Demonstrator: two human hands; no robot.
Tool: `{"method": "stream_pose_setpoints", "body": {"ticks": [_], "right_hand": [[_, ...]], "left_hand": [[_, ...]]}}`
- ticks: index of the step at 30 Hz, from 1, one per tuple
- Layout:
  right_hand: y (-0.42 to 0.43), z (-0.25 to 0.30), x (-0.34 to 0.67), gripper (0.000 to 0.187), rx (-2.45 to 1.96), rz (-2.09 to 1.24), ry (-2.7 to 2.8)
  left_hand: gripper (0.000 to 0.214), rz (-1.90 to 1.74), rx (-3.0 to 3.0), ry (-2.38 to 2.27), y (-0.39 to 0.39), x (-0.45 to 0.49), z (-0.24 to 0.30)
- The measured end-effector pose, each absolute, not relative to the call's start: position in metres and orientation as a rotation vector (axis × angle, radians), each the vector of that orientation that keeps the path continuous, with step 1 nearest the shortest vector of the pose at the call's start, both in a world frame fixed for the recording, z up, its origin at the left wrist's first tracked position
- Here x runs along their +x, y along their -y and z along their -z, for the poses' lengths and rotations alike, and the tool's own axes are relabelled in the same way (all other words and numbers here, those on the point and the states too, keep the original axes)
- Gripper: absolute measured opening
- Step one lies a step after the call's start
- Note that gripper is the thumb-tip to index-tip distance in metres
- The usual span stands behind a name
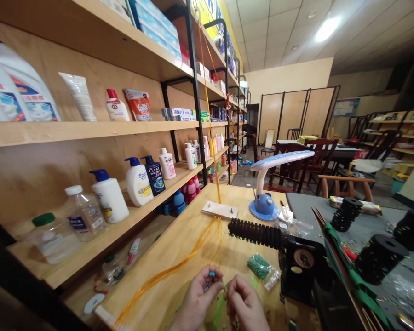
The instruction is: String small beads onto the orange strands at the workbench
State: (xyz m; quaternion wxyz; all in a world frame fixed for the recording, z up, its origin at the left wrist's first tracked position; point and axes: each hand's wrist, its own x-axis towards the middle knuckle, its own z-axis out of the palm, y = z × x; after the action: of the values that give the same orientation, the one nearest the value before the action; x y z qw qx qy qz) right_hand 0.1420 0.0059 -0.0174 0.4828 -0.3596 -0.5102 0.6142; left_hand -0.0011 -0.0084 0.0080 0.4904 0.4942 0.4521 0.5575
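Note:
My left hand (198,299) and my right hand (243,301) are close together over the wooden table, both with fingers pinched. A thin, pale green strand (224,289) runs between their fingertips. By the curled fingers of my left hand shows a small turquoise piece (212,274), too small to name. Beyond the hands, orange threads (179,266) fan out from under a pale clamping bar (220,210) with two bolts. To the right of my right hand lies a clear bag of green beads (258,265). Green ribbon-like strips (221,310) are partly hidden beneath the hands.
A black ribbed roller on a stand (255,232) juts in from the right. Behind it stands a blue-and-white desk lamp (264,207). Black foam-like cylinders (379,257) sit on the grey table. Shelves with bottles (138,184) line the left. Orange cord (214,151) rises from the bar.

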Motion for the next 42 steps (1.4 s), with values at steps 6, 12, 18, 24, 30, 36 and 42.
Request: {"method": "stream_pose_setpoints", "body": {"ticks": [6,12,18,24,30,36,42], "right_hand": [[-0.007,0.019,0.143,0.015,-0.844,-1.499,1.266],[-0.008,0.022,0.142,0.016,-0.844,-1.491,1.258],[-0.006,0.021,0.139,0.026,-0.908,-1.459,1.275],[-0.008,0.021,0.141,0.039,-0.939,-1.311,1.451],[-0.011,0.017,0.15,0.034,-0.971,-1.183,1.611],[-0.01,0.011,0.155,0.027,-0.952,-0.906,1.864],[-0.008,0.01,0.155,0.025,-0.941,-0.776,1.879]], "left_hand": [[0.029,-1.318,1.181,-1.08,0.007,-0.001,-0.004],[0.031,-1.306,1.127,-1.06,0.008,0.0,-0.007],[0.035,-1.327,1.148,-1.04,0.011,0.001,-0.012],[0.038,-1.332,1.076,-1.069,0.01,0.003,-0.019],[0.033,-1.341,1.119,-1.1,0.01,0.0,-0.027],[0.031,-1.314,1.174,-1.123,0.01,-0.001,-0.019],[0.032,-1.358,1.13,-1.172,0.009,0.003,-0.024]]}}
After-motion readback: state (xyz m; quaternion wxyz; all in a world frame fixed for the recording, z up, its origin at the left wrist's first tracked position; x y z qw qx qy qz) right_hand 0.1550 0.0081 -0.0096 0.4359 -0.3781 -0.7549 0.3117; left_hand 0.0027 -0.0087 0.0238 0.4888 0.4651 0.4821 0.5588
